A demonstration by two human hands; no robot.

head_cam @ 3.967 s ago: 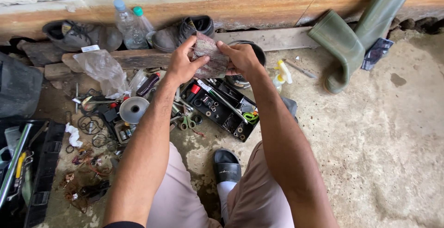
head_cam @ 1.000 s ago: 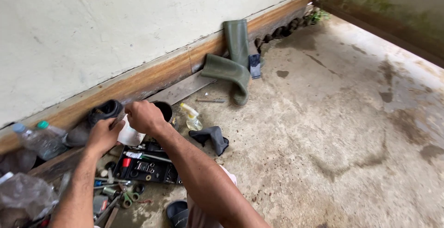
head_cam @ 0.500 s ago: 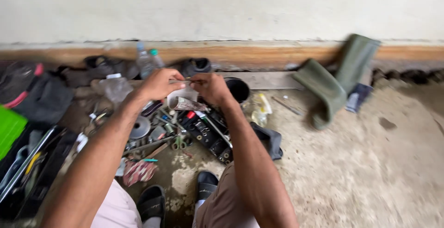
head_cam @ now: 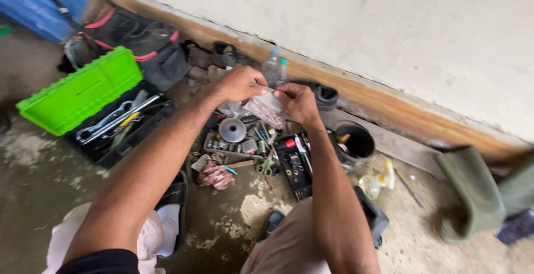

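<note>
Small plastic bag held over scattered tools

A green-lidded toolbox (head_cam: 78, 97) is seen well to the left of the fingers. The left hand (head_cam: 236, 84) is closed, its fingers pinched on the top of a small clear plastic bag (head_cam: 264, 109). The bag is held between both hands, above a round metal disc (head_cam: 232, 130). The right hand (head_cam: 298, 102) is closed on the bag's right edge. A black bucket (head_cam: 354, 141) stands right of the fingers, a green rubber boot (head_cam: 467, 196) farther right.
</note>
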